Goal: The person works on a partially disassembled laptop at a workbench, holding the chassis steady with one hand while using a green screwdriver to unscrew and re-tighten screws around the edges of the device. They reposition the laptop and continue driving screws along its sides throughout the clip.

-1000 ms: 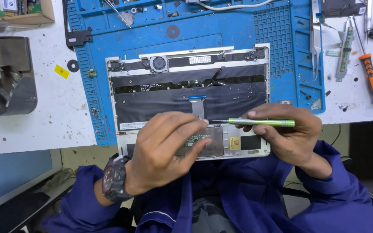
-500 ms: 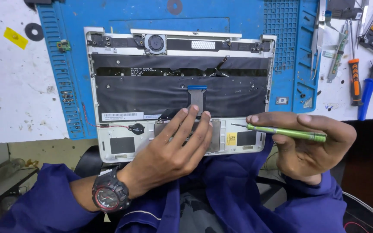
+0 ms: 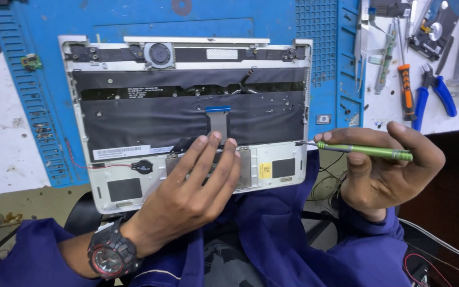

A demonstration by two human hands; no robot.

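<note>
Pressing your left hand (image 3: pixel 195 183) flat, fingers spread, steadies opened laptop shell (image 3: pixel 187 114) on blue mat (image 3: pixel 22 106). Your right hand (image 3: pixel 386 167) grips green screwdriver (image 3: pixel 365 151) level, tip meeting shell's right edge.

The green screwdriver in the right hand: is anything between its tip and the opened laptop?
Nothing visible. The green screwdriver, held level in the right hand, has its tip at the right edge of the laptop shell. The left hand lies flat on the shell's middle, well clear of the tip.
</note>
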